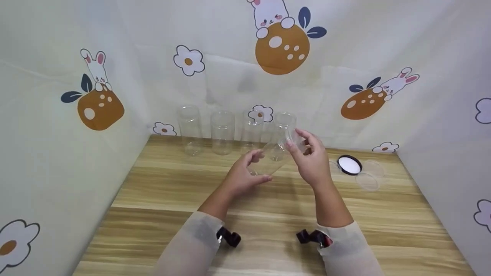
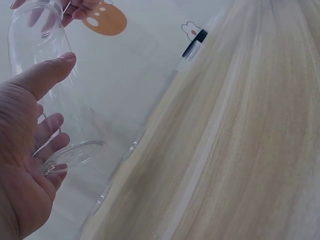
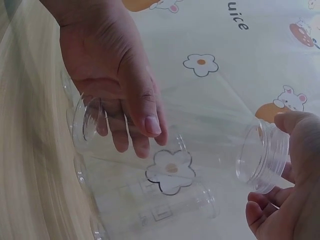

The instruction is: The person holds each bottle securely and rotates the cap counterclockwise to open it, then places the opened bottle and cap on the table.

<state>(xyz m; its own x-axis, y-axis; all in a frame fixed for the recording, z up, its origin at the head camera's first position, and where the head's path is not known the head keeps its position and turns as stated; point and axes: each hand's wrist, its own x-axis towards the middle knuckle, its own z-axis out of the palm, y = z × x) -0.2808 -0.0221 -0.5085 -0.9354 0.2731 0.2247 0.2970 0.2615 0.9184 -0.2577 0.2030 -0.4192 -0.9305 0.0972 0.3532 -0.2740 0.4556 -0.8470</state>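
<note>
A clear plastic jar (image 1: 273, 164) is held tilted above the table, its ridged mouth end (image 3: 265, 155) up and to the right. My left hand (image 1: 245, 172) holds the jar's lower body, thumb on the near side and fingers on the far side. In the left wrist view, the round base (image 2: 75, 156) shows beside the fingertips. My right hand (image 1: 312, 159) grips the mouth end between thumb and fingers. Against the pale backdrop, the jar's clear walls are faint.
Several more clear jars (image 1: 223, 132) stand upright in a row along the back wall. To the right on the wooden table (image 1: 161, 230) lie a black-rimmed lid with a white inside (image 1: 349, 165) and several clear discs (image 1: 367, 181). Patterned cloth walls enclose three sides.
</note>
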